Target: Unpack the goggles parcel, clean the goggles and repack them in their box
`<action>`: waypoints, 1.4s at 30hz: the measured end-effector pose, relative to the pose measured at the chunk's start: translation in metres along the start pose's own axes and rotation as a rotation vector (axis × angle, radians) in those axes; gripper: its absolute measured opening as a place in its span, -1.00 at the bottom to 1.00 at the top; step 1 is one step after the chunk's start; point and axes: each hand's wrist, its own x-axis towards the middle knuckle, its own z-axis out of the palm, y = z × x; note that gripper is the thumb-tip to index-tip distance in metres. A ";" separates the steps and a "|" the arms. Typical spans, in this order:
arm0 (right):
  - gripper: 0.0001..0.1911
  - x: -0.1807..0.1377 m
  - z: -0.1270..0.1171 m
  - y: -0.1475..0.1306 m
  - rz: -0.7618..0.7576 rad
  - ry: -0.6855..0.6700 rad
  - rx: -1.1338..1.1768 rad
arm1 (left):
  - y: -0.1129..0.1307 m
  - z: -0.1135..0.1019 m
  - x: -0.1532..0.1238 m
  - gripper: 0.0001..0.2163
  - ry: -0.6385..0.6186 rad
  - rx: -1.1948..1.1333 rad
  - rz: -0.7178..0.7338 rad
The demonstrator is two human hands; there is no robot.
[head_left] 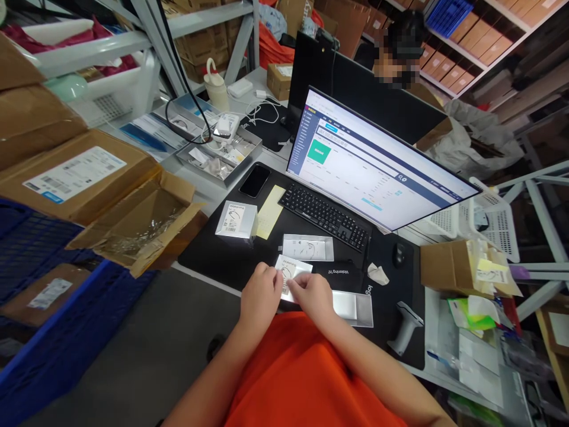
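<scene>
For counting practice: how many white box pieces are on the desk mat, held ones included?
4: a closed box at left, an open tray at centre, a labelled piece in the left hand and right hand, an empty tray at right. Others may be hidden.

Across the grey counter (195,193), a black desk mat (208,258), with a metal tray (217,157) just behind it and an open cardboard box (451,267) just right of it.

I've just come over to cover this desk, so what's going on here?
A person has both hands on a small white printed box, the left hand and right hand together over a black desk mat. One open white tray lies just ahead, another to the right. A closed white box sits farther left.
</scene>
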 end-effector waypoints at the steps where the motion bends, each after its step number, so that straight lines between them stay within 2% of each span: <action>1: -0.68 0.000 0.000 0.000 0.001 0.000 -0.001 | 0.000 0.000 0.000 -0.69 0.000 -0.001 0.000; 10: -0.68 0.000 -0.001 -0.002 -0.003 0.006 0.004 | 0.000 0.001 0.001 -0.70 0.015 -0.002 0.009; 28: -0.70 0.005 0.002 0.000 0.016 0.021 -0.048 | 0.004 -0.009 0.010 -0.68 -0.065 0.061 0.011; 42: -0.73 0.008 0.004 0.003 0.008 0.036 -0.066 | 0.001 -0.006 0.008 -0.67 -0.041 0.023 0.033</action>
